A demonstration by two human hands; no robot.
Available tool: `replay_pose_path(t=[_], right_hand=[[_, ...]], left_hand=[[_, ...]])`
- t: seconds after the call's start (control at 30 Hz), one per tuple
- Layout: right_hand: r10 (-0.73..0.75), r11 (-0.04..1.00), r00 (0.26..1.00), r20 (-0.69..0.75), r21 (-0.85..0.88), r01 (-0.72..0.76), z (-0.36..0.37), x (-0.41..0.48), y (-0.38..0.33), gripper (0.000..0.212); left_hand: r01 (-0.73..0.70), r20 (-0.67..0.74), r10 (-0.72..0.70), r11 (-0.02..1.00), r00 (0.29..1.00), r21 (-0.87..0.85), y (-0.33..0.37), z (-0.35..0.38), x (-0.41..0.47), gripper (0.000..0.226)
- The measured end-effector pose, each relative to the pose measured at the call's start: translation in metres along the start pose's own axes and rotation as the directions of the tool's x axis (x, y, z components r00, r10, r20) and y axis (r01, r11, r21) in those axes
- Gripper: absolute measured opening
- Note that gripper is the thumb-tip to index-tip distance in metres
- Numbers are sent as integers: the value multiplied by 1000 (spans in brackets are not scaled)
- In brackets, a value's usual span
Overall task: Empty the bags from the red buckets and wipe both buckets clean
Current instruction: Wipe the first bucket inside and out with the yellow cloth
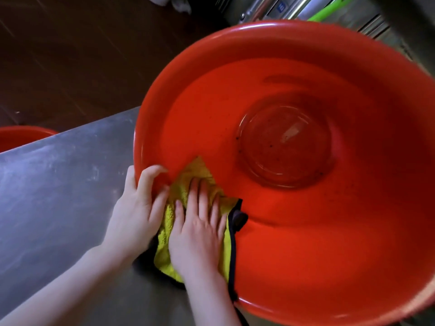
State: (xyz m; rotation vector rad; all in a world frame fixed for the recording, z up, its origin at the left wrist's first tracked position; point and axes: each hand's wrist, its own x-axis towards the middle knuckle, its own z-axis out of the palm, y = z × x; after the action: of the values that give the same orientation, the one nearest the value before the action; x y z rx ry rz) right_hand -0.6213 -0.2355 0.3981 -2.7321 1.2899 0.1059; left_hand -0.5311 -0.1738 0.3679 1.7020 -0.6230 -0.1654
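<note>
No text can be read; a small blue label (281, 7) is seen on the steel unit (256, 10) at the top, but its marks are too blurred to be made out
</note>
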Motion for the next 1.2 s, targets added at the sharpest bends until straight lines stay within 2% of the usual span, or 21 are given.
replay_pose_path(t=[0.13,0.23,0.3,0.4,0.47,0.53,0.6,0.67,0.77,0.87,0.93,1.0,1.03,1.1,1.13,1.2], right_hand=[[172,978,984,-43,-109,-175,-8,66,25,59],[339,939,939,64,39,-341,-23,122,37,56],[384,911,915,122,113,-397,-28,141,39,56],[332,941,939,88,40,-337,-21,121,28,56],[176,984,984,34,-35,-175,-11,77,13,59],[23,1000,1000,9,14,-23,-6,27,-1,61],[-32,999,999,33,44,31,-7,9,-5,60],[5,1000,999,35,24,-6,-9,26,0,60],[144,989,989,43,-31,-143,-12,88,10,59],[320,939,940,114,96,-331,-20,148,24,56],[329,935,933,146,90,-343,-20,164,33,57],[273,959,955,116,38,-279,-16,159,43,57],[216,976,973,83,-9,-216,-14,154,48,57],[93,990,993,66,-108,-86,-15,146,57,57],[76,991,993,93,-114,-65,-17,145,60,57],[86,992,985,148,-109,-70,-22,141,66,56]], left_hand=[[8,20,-9,1000,1000,21,-3,-2,0,34],[12,25,-12,1000,1000,11,-3,0,0,36],[5,34,-5,1000,999,9,-4,1,1,36],[42,35,-42,999,998,7,-3,1,0,33],[63,29,-63,998,998,-3,-3,0,0,34],[50,35,-49,998,998,-29,-3,-2,0,36],[23,43,-21,999,999,-46,-5,-4,0,37],[23,48,-22,999,999,-36,-4,-4,1,37],[59,25,-58,998,998,-34,-2,-5,2,36],[45,58,-43,998,997,-39,5,-7,-7,33],[71,132,-65,997,989,-39,9,-12,-17,37],[103,264,-104,995,959,16,11,-28,-15,49],[53,309,-81,994,948,97,11,-40,-5,54],[-128,245,60,953,968,274,13,-63,28,61],[-229,185,172,906,968,357,17,-75,47,63],[-420,161,394,764,905,490,23,-87,69,60]])
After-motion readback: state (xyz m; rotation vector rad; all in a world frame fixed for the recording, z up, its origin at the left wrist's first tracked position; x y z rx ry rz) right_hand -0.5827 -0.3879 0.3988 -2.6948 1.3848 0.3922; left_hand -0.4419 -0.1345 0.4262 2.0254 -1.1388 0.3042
